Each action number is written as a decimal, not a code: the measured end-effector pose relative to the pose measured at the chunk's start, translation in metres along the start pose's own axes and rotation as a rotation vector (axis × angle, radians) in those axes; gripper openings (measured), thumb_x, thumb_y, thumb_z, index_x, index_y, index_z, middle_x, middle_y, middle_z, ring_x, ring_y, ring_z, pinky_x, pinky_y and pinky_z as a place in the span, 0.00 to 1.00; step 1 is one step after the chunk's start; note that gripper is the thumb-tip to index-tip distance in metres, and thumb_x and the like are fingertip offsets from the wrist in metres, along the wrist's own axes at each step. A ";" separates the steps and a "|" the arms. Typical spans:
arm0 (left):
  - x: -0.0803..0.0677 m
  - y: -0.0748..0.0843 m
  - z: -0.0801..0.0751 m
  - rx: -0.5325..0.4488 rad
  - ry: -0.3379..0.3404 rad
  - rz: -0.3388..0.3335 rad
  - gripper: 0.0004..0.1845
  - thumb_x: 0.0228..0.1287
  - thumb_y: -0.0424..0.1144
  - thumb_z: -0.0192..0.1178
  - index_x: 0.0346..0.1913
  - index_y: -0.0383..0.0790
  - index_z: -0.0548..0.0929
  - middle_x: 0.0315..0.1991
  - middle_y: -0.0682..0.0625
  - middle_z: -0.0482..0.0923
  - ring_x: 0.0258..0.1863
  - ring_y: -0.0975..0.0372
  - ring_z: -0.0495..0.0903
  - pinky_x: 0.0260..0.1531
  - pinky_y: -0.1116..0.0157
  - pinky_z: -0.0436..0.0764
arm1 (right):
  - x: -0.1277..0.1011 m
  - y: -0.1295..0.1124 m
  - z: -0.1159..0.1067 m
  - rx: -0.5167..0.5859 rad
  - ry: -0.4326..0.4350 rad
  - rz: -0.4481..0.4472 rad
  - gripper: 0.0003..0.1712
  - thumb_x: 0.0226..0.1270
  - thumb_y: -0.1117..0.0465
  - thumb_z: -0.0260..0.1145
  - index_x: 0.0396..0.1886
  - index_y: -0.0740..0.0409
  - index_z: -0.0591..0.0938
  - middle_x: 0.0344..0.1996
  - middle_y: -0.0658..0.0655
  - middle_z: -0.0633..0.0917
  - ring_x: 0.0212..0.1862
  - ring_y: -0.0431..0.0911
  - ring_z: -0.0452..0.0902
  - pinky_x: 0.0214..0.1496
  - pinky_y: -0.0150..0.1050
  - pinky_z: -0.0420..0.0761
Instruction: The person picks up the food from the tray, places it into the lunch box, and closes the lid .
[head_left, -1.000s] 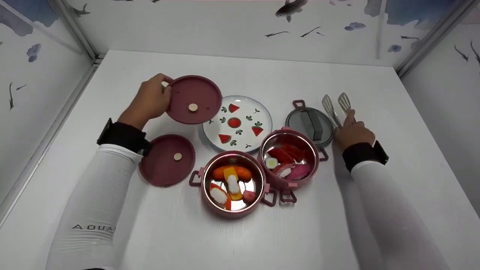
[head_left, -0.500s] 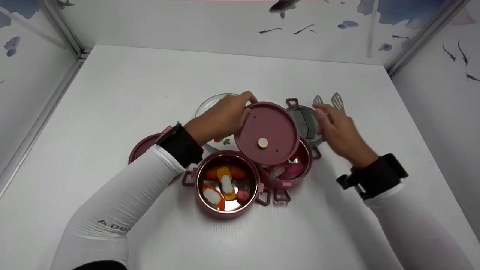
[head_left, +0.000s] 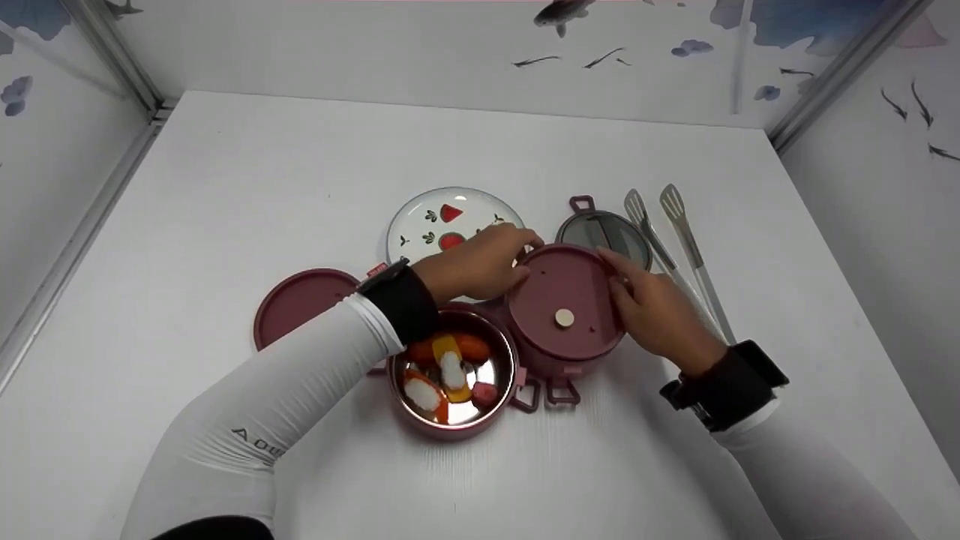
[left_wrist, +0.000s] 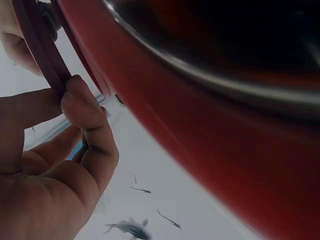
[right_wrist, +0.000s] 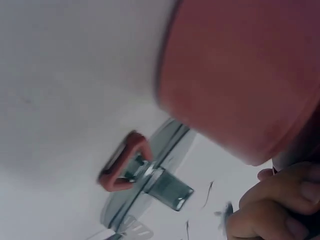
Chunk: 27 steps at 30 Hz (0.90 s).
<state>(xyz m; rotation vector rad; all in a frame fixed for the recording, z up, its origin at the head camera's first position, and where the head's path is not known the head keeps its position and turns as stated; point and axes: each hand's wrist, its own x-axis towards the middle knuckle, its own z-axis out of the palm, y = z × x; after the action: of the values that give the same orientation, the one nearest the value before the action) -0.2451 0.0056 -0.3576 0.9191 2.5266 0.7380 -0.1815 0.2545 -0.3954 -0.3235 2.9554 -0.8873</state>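
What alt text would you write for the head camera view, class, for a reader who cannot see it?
Two hands, left hand and right hand, hold a dark pink lid on a pink pot on a white table. In front, an open pot holds toy food; behind lie a fruit-patterned plate, grey lid and tongs.

Both arms in long white fitted sleeves; left sleeve [head_left: 247, 420] has dark block lettering on the forearm, reads "AQU", rest cut off. Black band at each wrist: left wristband [head_left: 397, 300] shows a small red tab on its outer edge, right wristband [head_left: 724, 390] carries a bulkier black mount. Left hand [head_left: 480, 262] and right hand [head_left: 652, 307] bare, no gloves.
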 end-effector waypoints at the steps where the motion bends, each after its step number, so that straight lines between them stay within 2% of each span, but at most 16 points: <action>1: 0.000 0.000 0.001 0.007 0.000 0.005 0.22 0.74 0.34 0.55 0.68 0.36 0.73 0.55 0.40 0.79 0.58 0.53 0.75 0.60 0.58 0.73 | 0.000 0.001 0.002 -0.011 0.004 0.002 0.27 0.80 0.59 0.48 0.76 0.52 0.66 0.16 0.53 0.74 0.20 0.43 0.68 0.24 0.37 0.70; 9: -0.003 -0.002 0.009 0.098 0.040 0.024 0.17 0.72 0.35 0.57 0.61 0.38 0.80 0.52 0.44 0.81 0.53 0.56 0.77 0.54 0.59 0.77 | -0.002 0.005 0.013 -0.015 0.024 0.025 0.27 0.78 0.61 0.49 0.75 0.53 0.67 0.16 0.53 0.74 0.19 0.44 0.69 0.24 0.37 0.70; 12: -0.006 0.000 0.009 0.141 0.039 0.023 0.15 0.71 0.37 0.58 0.58 0.39 0.81 0.50 0.45 0.81 0.50 0.57 0.78 0.51 0.59 0.78 | -0.004 0.006 0.015 -0.062 0.065 0.025 0.26 0.78 0.59 0.51 0.73 0.53 0.70 0.17 0.55 0.76 0.20 0.46 0.70 0.24 0.39 0.70; 15: -0.012 0.002 0.007 0.195 0.010 0.021 0.16 0.72 0.41 0.58 0.58 0.40 0.80 0.49 0.46 0.81 0.48 0.57 0.78 0.50 0.59 0.79 | -0.007 0.002 0.016 -0.130 0.156 -0.012 0.25 0.77 0.56 0.55 0.70 0.55 0.74 0.27 0.59 0.81 0.28 0.50 0.74 0.29 0.43 0.73; 18: -0.018 0.004 0.004 0.230 -0.057 0.035 0.22 0.70 0.48 0.60 0.61 0.42 0.77 0.48 0.47 0.81 0.47 0.58 0.78 0.49 0.58 0.79 | -0.010 -0.005 0.018 -0.142 0.205 -0.097 0.27 0.75 0.53 0.59 0.70 0.56 0.74 0.47 0.65 0.81 0.49 0.56 0.75 0.47 0.52 0.76; 20: -0.021 0.004 0.001 0.236 -0.104 0.043 0.29 0.67 0.53 0.62 0.65 0.43 0.74 0.50 0.47 0.81 0.48 0.58 0.78 0.50 0.57 0.79 | -0.012 -0.012 0.020 -0.130 0.167 -0.160 0.32 0.73 0.49 0.61 0.73 0.54 0.70 0.61 0.66 0.75 0.63 0.59 0.68 0.61 0.58 0.71; 22: -0.024 0.003 0.000 0.237 -0.145 0.044 0.36 0.63 0.57 0.65 0.69 0.44 0.70 0.52 0.48 0.80 0.50 0.58 0.78 0.52 0.57 0.79 | -0.012 -0.019 0.023 -0.132 0.090 -0.213 0.38 0.72 0.43 0.62 0.76 0.51 0.65 0.72 0.63 0.66 0.74 0.60 0.57 0.71 0.63 0.61; 24: -0.026 0.001 0.000 0.235 -0.176 0.038 0.43 0.60 0.60 0.67 0.73 0.43 0.65 0.56 0.48 0.79 0.53 0.58 0.78 0.56 0.58 0.79 | -0.012 -0.024 0.027 -0.169 0.022 -0.239 0.45 0.68 0.37 0.62 0.79 0.47 0.61 0.77 0.59 0.59 0.78 0.60 0.49 0.75 0.65 0.53; 27: -0.026 -0.001 0.003 0.235 -0.211 0.036 0.50 0.57 0.60 0.69 0.76 0.42 0.60 0.61 0.47 0.78 0.56 0.58 0.77 0.60 0.58 0.78 | -0.012 -0.029 0.032 -0.246 -0.050 -0.255 0.52 0.64 0.30 0.62 0.80 0.47 0.57 0.80 0.56 0.54 0.80 0.58 0.42 0.77 0.65 0.46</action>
<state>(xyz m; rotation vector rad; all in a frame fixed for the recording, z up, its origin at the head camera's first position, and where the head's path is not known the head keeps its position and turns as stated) -0.2254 -0.0111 -0.3562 1.0606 2.4474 0.3373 -0.1613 0.2163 -0.4065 -0.7339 3.0226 -0.5199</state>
